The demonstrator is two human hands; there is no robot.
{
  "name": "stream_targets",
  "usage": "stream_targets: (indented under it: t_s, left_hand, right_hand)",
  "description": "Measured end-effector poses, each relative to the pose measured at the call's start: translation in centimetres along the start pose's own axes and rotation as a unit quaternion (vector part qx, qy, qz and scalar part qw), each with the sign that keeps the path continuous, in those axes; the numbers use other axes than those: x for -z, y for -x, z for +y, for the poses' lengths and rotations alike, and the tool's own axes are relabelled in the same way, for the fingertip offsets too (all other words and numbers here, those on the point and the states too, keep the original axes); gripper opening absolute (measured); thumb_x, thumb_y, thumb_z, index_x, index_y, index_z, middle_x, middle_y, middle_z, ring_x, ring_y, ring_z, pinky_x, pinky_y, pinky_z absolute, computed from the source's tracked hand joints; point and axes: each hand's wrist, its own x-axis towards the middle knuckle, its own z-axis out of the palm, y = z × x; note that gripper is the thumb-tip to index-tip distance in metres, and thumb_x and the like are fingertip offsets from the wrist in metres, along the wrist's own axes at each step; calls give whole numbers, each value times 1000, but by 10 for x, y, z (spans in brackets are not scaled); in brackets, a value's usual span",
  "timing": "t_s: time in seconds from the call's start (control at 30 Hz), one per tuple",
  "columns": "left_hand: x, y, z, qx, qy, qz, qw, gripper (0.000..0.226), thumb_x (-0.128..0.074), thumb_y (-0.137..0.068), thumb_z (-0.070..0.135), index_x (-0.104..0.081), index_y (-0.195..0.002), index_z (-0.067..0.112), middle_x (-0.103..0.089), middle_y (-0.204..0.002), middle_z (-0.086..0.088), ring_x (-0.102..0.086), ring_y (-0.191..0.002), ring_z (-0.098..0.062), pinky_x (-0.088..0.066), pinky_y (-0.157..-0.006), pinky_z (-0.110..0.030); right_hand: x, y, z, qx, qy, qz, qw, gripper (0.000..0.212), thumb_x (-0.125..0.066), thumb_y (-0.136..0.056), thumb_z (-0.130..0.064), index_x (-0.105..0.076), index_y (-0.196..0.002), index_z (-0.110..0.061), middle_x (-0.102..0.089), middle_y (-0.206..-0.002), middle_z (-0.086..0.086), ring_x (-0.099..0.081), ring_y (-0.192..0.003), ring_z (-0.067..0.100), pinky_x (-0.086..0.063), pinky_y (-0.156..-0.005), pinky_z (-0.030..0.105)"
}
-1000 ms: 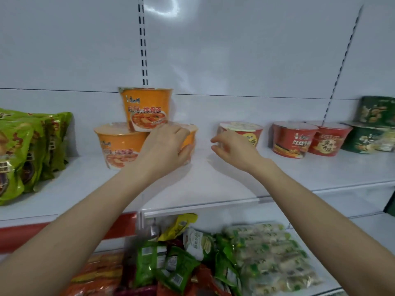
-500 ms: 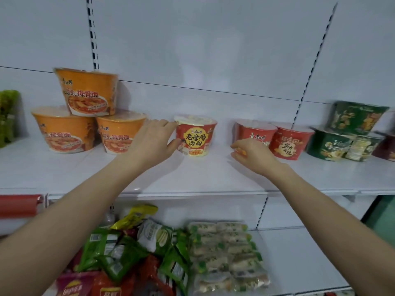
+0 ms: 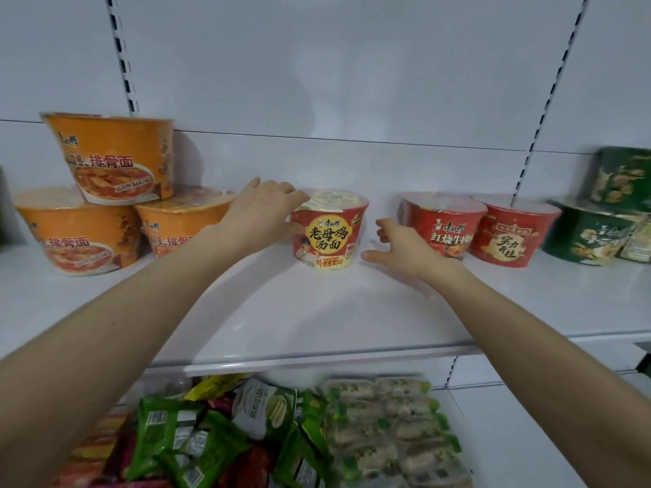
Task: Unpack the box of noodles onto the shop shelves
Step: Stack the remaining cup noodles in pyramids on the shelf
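White shop shelf (image 3: 317, 311) against a white back panel, slotted uprights running up it. Red-and-yellow noodle bowl (image 3: 329, 228) upright mid-shelf, lid on. Left hand (image 3: 262, 213) reaching in from the left, fingers loosely curved and spread, fingertips (image 3: 297, 195) over the bowl's upper left rim, thumb against its left side; touching or nearly so, not closed around it. Right hand (image 3: 405, 250) low on the bowl's right, open, fingers apart and pointing left toward the bowl's base, a small gap between them and the bowl; holding nothing. Back of the right hand partly in front of a red bowl (image 3: 445, 225). Second red bowl (image 3: 512, 234) just beside that one. Green bowls (image 3: 599, 230) further right, one stacked on top. Three orange bowls (image 3: 116, 160) to the left, two on the shelf touching each other, the third sitting on both. Left wrist just in front of the nearer orange bowl. Lower shelf: heap of green and red snack packets (image 3: 197, 442), and a clear-wrapped multipack (image 3: 387, 427) to their right. Box not in view.
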Motion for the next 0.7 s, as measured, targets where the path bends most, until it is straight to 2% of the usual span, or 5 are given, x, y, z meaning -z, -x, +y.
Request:
stream_targets:
  t_s: [0.13,0.27,0.33,0.57,0.7]
  left_hand:
    - [-9,-12,-7,-24,1,-7,1000,36,-49,-94,33,-54,-126,19,-59,-122,-6,-52,-114,-27,-27,-105,-39]
    - [-14,-22,-14,-32,38,15,999,28,-44,-96,21,-63,-115,12,-64,-109,-13,-56,-99,-33,-43,-83,-39]
    - [-18,-24,-20,-41,43,24,998,27,-46,-96,19,-64,-113,9,-66,-105,-15,-57,-97,-34,-43,-79,-40]
    - [-22,-22,-22,-49,50,47,996,25,-47,-95,17,-65,-108,5,-67,-103,-16,-59,-94,-36,-45,-77,-42]
    - [-16,-14,-6,4,23,41,999,30,-43,-96,22,-56,-118,6,-62,-108,-15,-56,-98,-34,-39,-71,-36]
  right_hand:
    - [-8,-16,-10,-8,-67,-37,997,88,-74,-74,-38,-26,-141,-7,-46,-139,10,-48,-124,24,-44,-96,33]
    - [-17,-21,-15,7,-120,-38,992,74,-75,-75,-30,-34,-135,-13,-52,-133,0,-51,-120,17,-43,-92,25]
    - [-19,-21,-16,11,-136,-29,990,73,-74,-75,-29,-34,-134,-13,-54,-131,-1,-53,-117,15,-43,-92,26]
    - [-21,-21,-14,14,-130,-20,991,75,-74,-75,-34,-33,-134,-14,-53,-133,-1,-52,-119,16,-45,-97,33]
    - [-18,-16,-14,32,-103,-26,994,75,-71,-78,-37,-30,-137,-14,-51,-135,2,-51,-121,18,-44,-95,32]
